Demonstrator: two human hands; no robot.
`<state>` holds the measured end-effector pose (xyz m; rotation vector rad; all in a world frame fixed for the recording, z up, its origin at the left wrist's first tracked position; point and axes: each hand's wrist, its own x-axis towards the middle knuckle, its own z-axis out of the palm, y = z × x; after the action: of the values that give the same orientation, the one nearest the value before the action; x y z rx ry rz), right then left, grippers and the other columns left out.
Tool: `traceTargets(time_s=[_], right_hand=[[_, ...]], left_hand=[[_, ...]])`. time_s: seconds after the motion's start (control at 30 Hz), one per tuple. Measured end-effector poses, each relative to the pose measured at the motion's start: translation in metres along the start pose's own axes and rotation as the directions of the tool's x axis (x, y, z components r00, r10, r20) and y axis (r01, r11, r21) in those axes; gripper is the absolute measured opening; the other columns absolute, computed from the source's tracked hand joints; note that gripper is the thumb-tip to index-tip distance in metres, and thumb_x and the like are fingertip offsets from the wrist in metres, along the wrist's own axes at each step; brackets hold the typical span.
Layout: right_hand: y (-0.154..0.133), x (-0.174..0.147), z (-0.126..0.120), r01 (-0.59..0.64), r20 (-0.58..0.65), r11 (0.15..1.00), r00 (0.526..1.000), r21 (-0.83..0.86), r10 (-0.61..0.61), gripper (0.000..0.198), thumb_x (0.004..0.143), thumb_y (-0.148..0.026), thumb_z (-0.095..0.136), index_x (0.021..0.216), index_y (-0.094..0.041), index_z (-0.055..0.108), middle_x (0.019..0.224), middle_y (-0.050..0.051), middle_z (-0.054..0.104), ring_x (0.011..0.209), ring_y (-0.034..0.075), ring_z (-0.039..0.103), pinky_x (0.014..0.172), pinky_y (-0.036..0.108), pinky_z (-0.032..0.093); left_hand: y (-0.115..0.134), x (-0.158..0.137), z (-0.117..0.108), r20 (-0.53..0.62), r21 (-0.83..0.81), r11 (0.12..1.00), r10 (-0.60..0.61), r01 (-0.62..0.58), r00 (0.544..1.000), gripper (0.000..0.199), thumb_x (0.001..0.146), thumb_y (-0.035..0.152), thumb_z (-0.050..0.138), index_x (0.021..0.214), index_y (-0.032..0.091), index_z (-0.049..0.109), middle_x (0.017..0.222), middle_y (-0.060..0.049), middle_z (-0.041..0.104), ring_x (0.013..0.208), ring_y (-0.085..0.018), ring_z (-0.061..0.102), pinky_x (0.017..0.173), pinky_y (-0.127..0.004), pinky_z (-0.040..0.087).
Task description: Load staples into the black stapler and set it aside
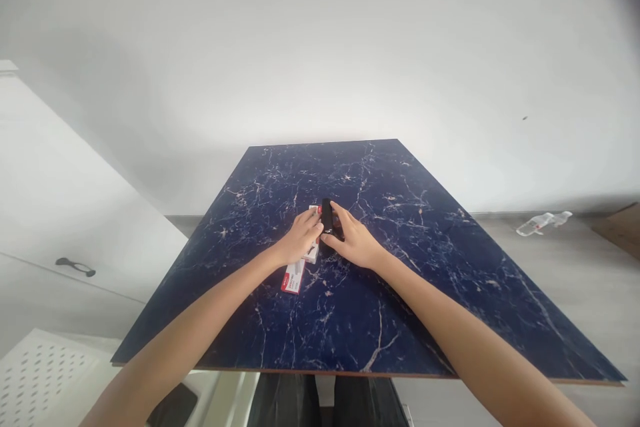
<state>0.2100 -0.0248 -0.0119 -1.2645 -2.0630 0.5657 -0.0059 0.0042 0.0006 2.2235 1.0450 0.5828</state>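
A small black oblong object (327, 215), which looks like a stapler, is upright or lying lengthwise between my hands; I cannot tell which. My right hand (354, 238) curves around its right side, thumb near the close end and forefinger near the far end. From the left, my left hand (300, 238) closes in with fingertips and thumb against the same black thing. Under and beside that hand is a white and red box (313, 255), partly covered. Closer to me lies a white and red printed packet (293, 278), which may be part of the same packaging.
The dark blue marbled tabletop (345, 320) reaches almost to the pale wall (330, 47). A white cabinet (60, 200) with a dark handle stands to the left. On the floor at right are a clear plastic bottle (535, 224) and a brown cardboard box (620, 227).
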Motion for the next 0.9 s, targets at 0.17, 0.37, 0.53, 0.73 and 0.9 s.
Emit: traceTargets(time_s=[0.17, 0.37, 0.53, 0.73, 0.9], right_hand=[[-0.004, -0.003, -0.004, 0.010, 0.038, 0.999, 0.999, -0.048, -0.008, 0.075, 0.099, -0.053, 0.050, 0.161, -0.025, 0.019, 0.146, 0.016, 0.050, 0.123, 0.033, 0.060, 0.102, 0.051, 0.050], [-0.005, -0.004, -0.006, 0.041, 0.040, 0.996, 0.998, -0.076, -0.038, 0.073, 0.100, -0.050, 0.049, 0.161, -0.022, 0.020, 0.142, 0.017, 0.052, 0.120, 0.032, 0.060, 0.101, 0.049, 0.049], [-0.008, 0.000, -0.002, 0.008, 0.012, 0.994, 1.000, -0.109, -0.007, 0.072, 0.100, -0.051, 0.049, 0.160, -0.022, 0.023, 0.138, 0.016, 0.055, 0.109, 0.030, 0.064, 0.094, 0.047, 0.052], [-0.011, 0.005, 0.001, 0.050, -0.030, 0.993, 0.998, -0.108, -0.054, 0.067, 0.100, -0.046, 0.051, 0.158, -0.019, 0.030, 0.130, 0.015, 0.058, 0.112, 0.029, 0.062, 0.097, 0.043, 0.050], [-0.007, 0.000, -0.009, 0.065, 0.043, 0.995, 0.997, -0.071, -0.062, 0.068, 0.101, -0.048, 0.050, 0.159, -0.021, 0.027, 0.131, 0.015, 0.060, 0.111, 0.029, 0.062, 0.093, 0.043, 0.051]], left_hand=[[0.000, -0.017, -0.040, 0.182, 0.039, 0.999, 0.022, -0.029, 0.983, 0.064, 0.094, 0.060, 0.060, 0.151, 0.035, 0.045, 0.160, -0.007, 0.037, 0.146, -0.033, 0.037, 0.117, -0.049, 0.039], [0.012, -0.022, -0.041, 0.213, 0.141, 0.982, 0.090, -0.122, 0.973, 0.054, 0.082, 0.040, 0.077, 0.132, 0.030, 0.062, 0.127, -0.008, 0.063, 0.111, -0.029, 0.064, 0.090, -0.039, 0.055], [-0.014, -0.005, -0.029, -0.396, 0.149, 0.987, 0.111, -0.055, 0.912, 0.055, 0.091, 0.041, 0.069, 0.141, 0.028, 0.053, 0.136, -0.009, 0.060, 0.119, -0.028, 0.062, 0.099, -0.041, 0.053], [-0.049, 0.059, -0.017, -0.498, 0.143, 0.990, 0.087, -0.017, 0.863, 0.054, 0.089, 0.034, 0.064, 0.141, 0.022, 0.054, 0.141, -0.011, 0.058, 0.117, -0.027, 0.063, 0.103, -0.042, 0.052], [-0.051, 0.077, -0.015, -0.174, 0.277, 0.952, 0.186, -0.134, 0.967, 0.037, 0.088, 0.027, 0.057, 0.123, 0.023, 0.068, 0.127, -0.009, 0.066, 0.121, -0.029, 0.059, 0.109, -0.045, 0.045]])
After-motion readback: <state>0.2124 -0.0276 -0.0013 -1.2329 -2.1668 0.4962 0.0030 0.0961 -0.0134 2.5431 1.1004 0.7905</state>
